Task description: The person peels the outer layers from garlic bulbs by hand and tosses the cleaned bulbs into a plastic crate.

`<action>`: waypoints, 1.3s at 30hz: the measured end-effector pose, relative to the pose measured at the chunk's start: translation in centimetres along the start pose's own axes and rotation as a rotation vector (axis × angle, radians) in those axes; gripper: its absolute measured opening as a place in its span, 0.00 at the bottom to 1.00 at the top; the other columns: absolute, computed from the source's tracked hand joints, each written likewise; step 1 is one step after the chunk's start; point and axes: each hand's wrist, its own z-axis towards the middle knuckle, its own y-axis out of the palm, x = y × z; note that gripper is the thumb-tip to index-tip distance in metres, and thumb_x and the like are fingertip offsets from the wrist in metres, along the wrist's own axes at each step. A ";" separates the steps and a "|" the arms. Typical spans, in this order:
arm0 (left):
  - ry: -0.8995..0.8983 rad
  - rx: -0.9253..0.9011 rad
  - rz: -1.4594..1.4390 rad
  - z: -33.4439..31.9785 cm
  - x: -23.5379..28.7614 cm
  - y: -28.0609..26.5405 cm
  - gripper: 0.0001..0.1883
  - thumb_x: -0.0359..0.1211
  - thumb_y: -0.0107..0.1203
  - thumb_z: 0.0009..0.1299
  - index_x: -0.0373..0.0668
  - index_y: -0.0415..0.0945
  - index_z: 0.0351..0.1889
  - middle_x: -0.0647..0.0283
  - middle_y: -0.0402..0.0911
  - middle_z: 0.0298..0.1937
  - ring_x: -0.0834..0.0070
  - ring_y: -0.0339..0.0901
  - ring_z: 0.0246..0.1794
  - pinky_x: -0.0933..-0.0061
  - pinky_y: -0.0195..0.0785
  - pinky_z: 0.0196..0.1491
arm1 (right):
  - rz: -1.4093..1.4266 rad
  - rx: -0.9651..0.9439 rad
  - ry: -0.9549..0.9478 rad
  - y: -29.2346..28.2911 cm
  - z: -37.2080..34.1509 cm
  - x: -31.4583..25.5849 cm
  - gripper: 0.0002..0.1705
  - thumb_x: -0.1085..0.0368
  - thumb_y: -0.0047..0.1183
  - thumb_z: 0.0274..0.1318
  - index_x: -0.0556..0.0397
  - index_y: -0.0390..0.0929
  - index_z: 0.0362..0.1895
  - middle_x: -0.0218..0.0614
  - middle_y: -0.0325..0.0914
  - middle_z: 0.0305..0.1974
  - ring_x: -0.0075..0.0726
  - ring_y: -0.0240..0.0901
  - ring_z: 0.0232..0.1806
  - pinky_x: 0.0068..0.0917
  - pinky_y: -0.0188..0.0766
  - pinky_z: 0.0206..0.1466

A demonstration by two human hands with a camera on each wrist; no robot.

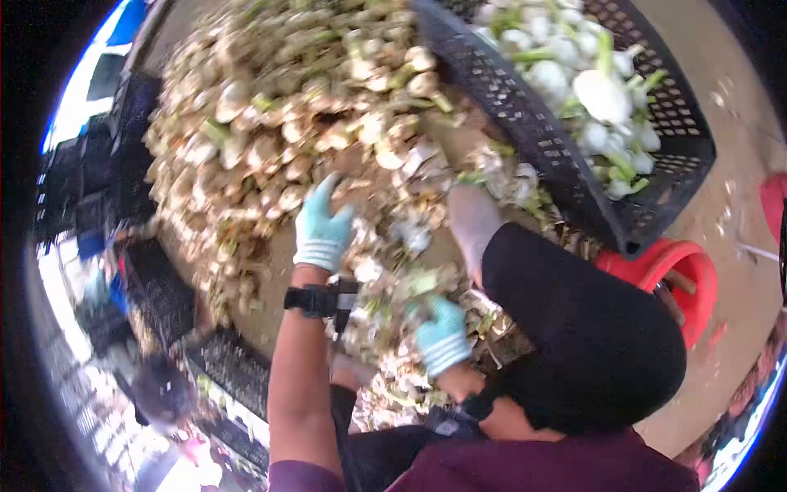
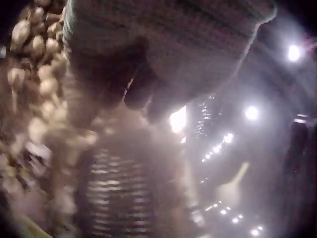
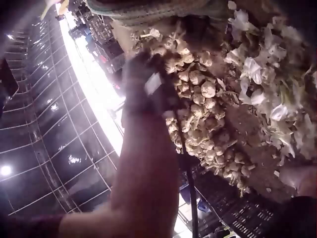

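Note:
My left hand [image 1: 324, 225], in a pale green knit glove, reaches towards the heap of garlic bulbs [image 1: 270, 139] with its thumb and forefinger spread apart and nothing between them. Lower and to the right, my gloved right hand [image 1: 443, 336] is low over loose peelings [image 1: 406, 373]. A small dark shape shows at its fingers, too blurred for me to tell what it is or whether it is held. One large-looking white garlic bulb [image 1: 602, 94] with a green stem overlaps the black crate. In the left wrist view a stemmed bulb [image 2: 230, 192] stands out against a dark background.
A black perforated crate [image 1: 557, 139] of white, trimmed garlic stands at the upper right. A red tub [image 1: 693, 287] sits beside my bent knee. My bare foot [image 1: 475, 221] is between the peelings and the crate. More black crates [image 1: 160, 287] stand at the left.

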 end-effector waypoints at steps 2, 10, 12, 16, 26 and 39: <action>0.079 0.029 0.507 3.3 -3.1 1.7 0.30 0.35 0.55 0.51 0.43 0.60 0.54 0.42 0.59 0.54 0.50 0.63 0.49 0.63 0.61 0.48 | -0.114 -0.032 0.017 0.0 0.5 0.4 0.10 0.75 0.43 0.42 0.60 0.73 0.32 0.36 0.72 0.25 0.28 0.66 0.26 0.20 0.63 0.27; 0.021 -0.106 0.552 4.1 -8.5 4.7 0.27 0.27 0.55 0.44 0.46 0.68 0.46 0.46 0.61 0.52 0.51 0.67 0.43 0.63 0.64 0.44 | -0.144 -0.087 0.123 2.1 0.5 0.9 0.09 0.74 0.46 0.43 0.59 0.73 0.33 0.35 0.73 0.27 0.27 0.67 0.26 0.22 0.64 0.27; 0.039 -0.068 0.325 1.1 -8.0 4.4 0.28 0.33 0.61 0.39 0.45 0.71 0.43 0.52 0.70 0.40 0.59 0.71 0.36 0.67 0.65 0.39 | -0.482 0.038 -0.069 1.9 -0.3 -0.3 0.11 0.77 0.44 0.44 0.59 0.71 0.36 0.27 0.70 0.28 0.20 0.64 0.27 0.17 0.63 0.27; -0.028 -0.037 -0.083 -8.4 -1.3 1.7 0.25 0.34 0.62 0.39 0.44 0.73 0.39 0.59 0.73 0.29 0.70 0.70 0.28 0.74 0.65 0.34 | 0.274 -0.003 -0.044 1.1 1.4 2.2 0.10 0.77 0.42 0.47 0.60 0.70 0.37 0.30 0.71 0.31 0.20 0.65 0.30 0.15 0.65 0.32; -0.125 0.124 -0.281 -22.4 2.4 0.2 0.25 0.37 0.65 0.40 0.40 0.73 0.38 0.60 0.74 0.28 0.74 0.71 0.26 0.78 0.65 0.32 | -1.010 -0.431 -0.255 1.5 -3.6 -3.4 0.13 0.61 0.49 0.46 0.60 0.72 0.26 0.46 0.71 0.19 0.36 0.61 0.18 0.30 0.61 0.26; -0.308 0.149 -1.029 -29.4 2.7 -0.5 0.26 0.30 0.59 0.50 0.32 0.66 0.47 0.59 0.74 0.37 0.77 0.72 0.36 0.79 0.67 0.39 | -1.247 -0.728 -0.407 0.5 -7.4 -2.3 0.10 0.67 0.45 0.40 0.62 0.71 0.27 0.54 0.70 0.24 0.57 0.67 0.29 0.37 0.64 0.31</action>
